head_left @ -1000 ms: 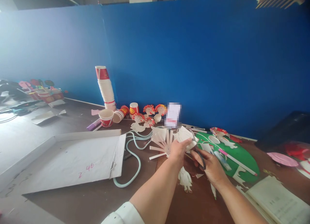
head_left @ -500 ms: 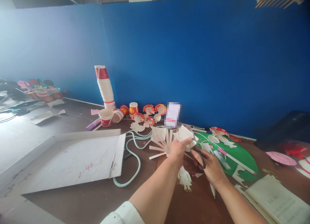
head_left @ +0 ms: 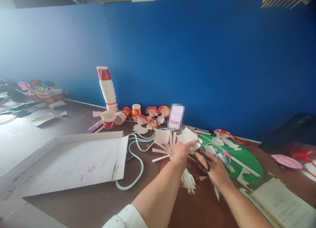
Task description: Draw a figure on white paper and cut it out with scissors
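Observation:
My left hand (head_left: pixel 183 152) pinches a piece of white paper (head_left: pixel 189 136) with drawn lines on it. In my right hand (head_left: pixel 214 168) are scissors with dark handles (head_left: pixel 205 160); their blades are at the right edge of the paper and partly hidden by it. A paper cup cut into spread strips (head_left: pixel 170 149) lies to the left of my left hand. Below the hands rests a white paper cut-out (head_left: pixel 189 182) on the brown table. A green-tipped marker (head_left: pixel 216 193) is partly under my right hand.
A green oval mat (head_left: pixel 251 159) at right carries a pink-and-white marker (head_left: pixel 243 164) and paper scraps. A white box lid (head_left: pixel 74 159) lies left, beside a pale blue cord (head_left: pixel 142 168). Stacked paper cups (head_left: pixel 108 93) and red-fringed paper figures (head_left: pixel 151 112) line the blue partition (head_left: pixel 197 57).
Almost nothing differs. Both hands, the paper and the scissors keep nearly the same place, with only a very slight shift of the right hand.

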The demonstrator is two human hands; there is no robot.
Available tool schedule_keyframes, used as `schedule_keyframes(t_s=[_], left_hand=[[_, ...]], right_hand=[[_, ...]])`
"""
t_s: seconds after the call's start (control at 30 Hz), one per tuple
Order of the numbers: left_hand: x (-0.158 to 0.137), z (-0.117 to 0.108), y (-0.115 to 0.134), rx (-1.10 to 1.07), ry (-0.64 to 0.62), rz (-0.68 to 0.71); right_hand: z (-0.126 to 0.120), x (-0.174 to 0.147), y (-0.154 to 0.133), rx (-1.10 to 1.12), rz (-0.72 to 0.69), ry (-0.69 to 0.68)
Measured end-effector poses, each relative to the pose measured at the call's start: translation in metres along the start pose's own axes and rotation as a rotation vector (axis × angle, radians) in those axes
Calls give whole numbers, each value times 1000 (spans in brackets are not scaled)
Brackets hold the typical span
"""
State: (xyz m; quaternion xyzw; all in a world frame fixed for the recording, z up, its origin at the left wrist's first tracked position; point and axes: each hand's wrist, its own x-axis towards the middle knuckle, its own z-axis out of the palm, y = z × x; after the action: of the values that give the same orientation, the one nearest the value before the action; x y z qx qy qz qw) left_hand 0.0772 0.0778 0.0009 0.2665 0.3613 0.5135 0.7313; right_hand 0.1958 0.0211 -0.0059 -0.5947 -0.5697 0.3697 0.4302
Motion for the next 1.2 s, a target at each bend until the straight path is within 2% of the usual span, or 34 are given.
schedule_keyframes(t_s=[0.57, 0.97, 1.2], left_hand=[[-6, 2, 6, -27, -20, -40], [0, -2, 3, -64, -59, 2], [-4, 0, 10, -39, -21, -41]], right_hand=[[0, -1, -3, -4, -22, -5], [-1, -2, -6, -28, -15, -22], [-1, -2, -9, -60, -17, -18]])
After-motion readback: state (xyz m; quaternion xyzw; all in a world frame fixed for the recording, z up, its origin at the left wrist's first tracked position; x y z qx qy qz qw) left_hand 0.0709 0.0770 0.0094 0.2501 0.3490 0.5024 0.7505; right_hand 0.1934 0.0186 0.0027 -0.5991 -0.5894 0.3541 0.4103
